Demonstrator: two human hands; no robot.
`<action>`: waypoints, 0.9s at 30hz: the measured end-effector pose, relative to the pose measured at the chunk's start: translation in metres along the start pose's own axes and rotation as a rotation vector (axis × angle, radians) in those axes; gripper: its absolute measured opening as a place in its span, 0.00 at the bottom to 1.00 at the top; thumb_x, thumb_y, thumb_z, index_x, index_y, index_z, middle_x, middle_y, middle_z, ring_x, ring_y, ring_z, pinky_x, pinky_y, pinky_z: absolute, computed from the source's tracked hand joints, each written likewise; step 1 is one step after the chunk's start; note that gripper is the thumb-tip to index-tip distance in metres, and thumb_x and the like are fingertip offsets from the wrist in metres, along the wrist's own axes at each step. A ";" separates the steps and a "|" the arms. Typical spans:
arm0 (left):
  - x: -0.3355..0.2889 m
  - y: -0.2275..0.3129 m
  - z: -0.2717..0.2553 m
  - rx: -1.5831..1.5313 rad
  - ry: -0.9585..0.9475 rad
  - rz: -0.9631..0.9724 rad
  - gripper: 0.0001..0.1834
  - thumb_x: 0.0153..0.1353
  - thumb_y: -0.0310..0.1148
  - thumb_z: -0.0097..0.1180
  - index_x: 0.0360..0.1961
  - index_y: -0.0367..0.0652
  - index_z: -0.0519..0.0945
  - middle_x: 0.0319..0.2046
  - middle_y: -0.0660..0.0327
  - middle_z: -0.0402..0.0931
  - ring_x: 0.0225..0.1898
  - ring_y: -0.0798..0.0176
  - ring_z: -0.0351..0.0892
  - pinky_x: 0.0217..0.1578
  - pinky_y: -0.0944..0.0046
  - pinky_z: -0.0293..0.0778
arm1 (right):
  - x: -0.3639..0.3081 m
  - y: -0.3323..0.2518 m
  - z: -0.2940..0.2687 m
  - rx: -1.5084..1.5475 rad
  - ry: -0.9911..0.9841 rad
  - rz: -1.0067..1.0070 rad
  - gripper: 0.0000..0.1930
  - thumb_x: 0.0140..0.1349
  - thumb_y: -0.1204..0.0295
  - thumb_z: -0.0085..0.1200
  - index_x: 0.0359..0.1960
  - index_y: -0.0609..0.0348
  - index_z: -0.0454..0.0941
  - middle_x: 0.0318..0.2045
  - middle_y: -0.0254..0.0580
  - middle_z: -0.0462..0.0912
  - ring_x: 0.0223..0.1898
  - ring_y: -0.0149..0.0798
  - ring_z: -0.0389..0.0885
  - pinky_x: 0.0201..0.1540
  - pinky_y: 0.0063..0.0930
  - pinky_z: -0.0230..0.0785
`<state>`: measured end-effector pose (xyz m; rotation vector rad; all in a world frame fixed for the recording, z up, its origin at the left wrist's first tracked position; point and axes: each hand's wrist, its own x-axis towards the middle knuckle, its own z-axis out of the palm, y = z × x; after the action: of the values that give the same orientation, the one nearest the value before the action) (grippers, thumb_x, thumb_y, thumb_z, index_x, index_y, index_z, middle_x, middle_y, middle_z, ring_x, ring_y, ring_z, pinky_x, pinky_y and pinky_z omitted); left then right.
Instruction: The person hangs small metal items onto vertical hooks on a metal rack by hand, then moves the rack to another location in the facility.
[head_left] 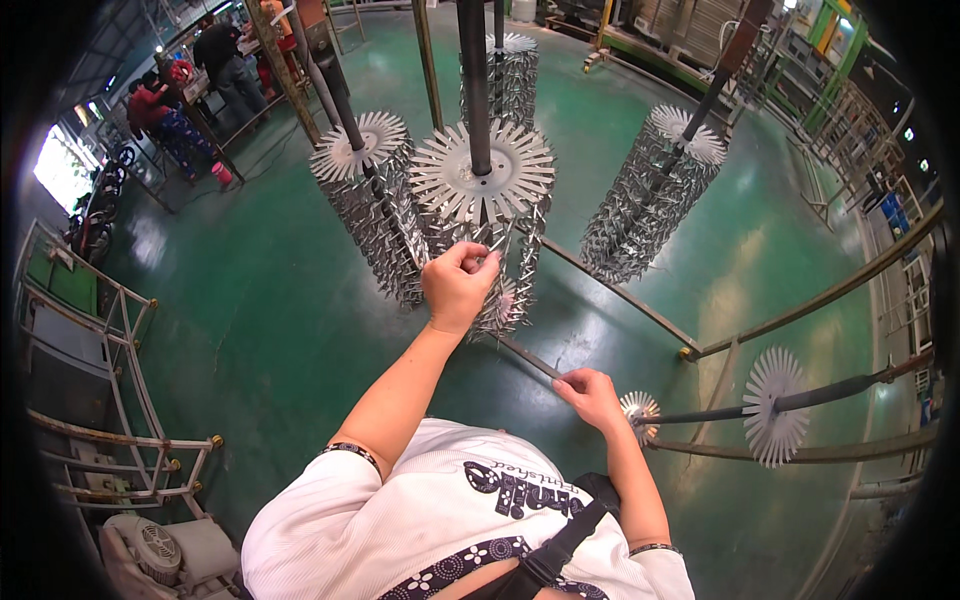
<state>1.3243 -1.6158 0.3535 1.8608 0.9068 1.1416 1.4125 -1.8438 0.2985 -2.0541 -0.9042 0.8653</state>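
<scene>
In front of me hangs a rack (450, 165) on a dark vertical pole (478, 80), topped by a slotted metal disc and loaded below with many small silvery metal pieces. My left hand (458, 285) is at its near side, just below the disc, thumb and fingers pinched on a thin shiny metal piece (497, 243). Lower and to the right, my right hand (590, 395) is closed, its fingertips by a flat bar (530, 358). Whether it grips that bar or something small, I cannot make out.
Similar loaded racks hang at left (375, 220), behind, and right (655, 190). A bare slotted disc (775, 405) sits on a rod at lower right. Metal frame bars (620, 290) cross the green floor (250, 290). A motor (165, 545) stands lower left; people work far left.
</scene>
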 end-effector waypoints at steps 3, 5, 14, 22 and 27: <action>0.002 0.003 0.003 0.033 0.010 -0.010 0.08 0.43 0.30 0.63 0.22 0.38 0.79 0.09 0.70 0.67 0.13 0.79 0.60 0.15 0.75 0.58 | 0.003 -0.002 -0.005 -0.002 -0.015 0.014 0.16 0.51 0.61 0.56 0.31 0.65 0.79 0.29 0.49 0.80 0.31 0.40 0.80 0.37 0.29 0.70; 0.003 0.004 0.005 0.058 0.014 -0.012 0.08 0.42 0.31 0.63 0.21 0.38 0.79 0.09 0.69 0.67 0.12 0.78 0.60 0.15 0.75 0.58 | 0.005 -0.002 -0.007 0.000 -0.022 0.027 0.16 0.51 0.61 0.56 0.31 0.65 0.79 0.29 0.48 0.80 0.31 0.40 0.80 0.37 0.29 0.70; 0.004 0.007 -0.007 0.090 -0.009 -0.007 0.08 0.41 0.30 0.63 0.21 0.38 0.79 0.09 0.69 0.66 0.13 0.78 0.60 0.15 0.74 0.58 | 0.011 -0.004 -0.005 0.006 -0.045 0.019 0.17 0.52 0.61 0.56 0.31 0.65 0.79 0.29 0.48 0.80 0.32 0.40 0.80 0.37 0.29 0.70; 0.000 0.003 -0.027 0.110 0.022 0.008 0.07 0.41 0.33 0.63 0.19 0.43 0.79 0.09 0.66 0.69 0.11 0.70 0.67 0.16 0.69 0.62 | 0.010 -0.008 0.002 -0.022 -0.046 -0.008 0.17 0.52 0.60 0.56 0.30 0.64 0.79 0.27 0.48 0.80 0.31 0.40 0.79 0.36 0.30 0.70; 0.005 0.006 -0.025 0.157 0.022 0.023 0.07 0.41 0.32 0.63 0.20 0.42 0.79 0.08 0.67 0.68 0.11 0.72 0.66 0.16 0.71 0.62 | 0.010 -0.011 0.003 -0.030 -0.058 -0.016 0.17 0.51 0.60 0.56 0.30 0.65 0.79 0.27 0.48 0.80 0.30 0.40 0.79 0.36 0.30 0.70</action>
<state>1.3037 -1.6087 0.3687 1.9924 1.0156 1.1343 1.4123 -1.8291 0.3034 -2.0538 -0.9693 0.9114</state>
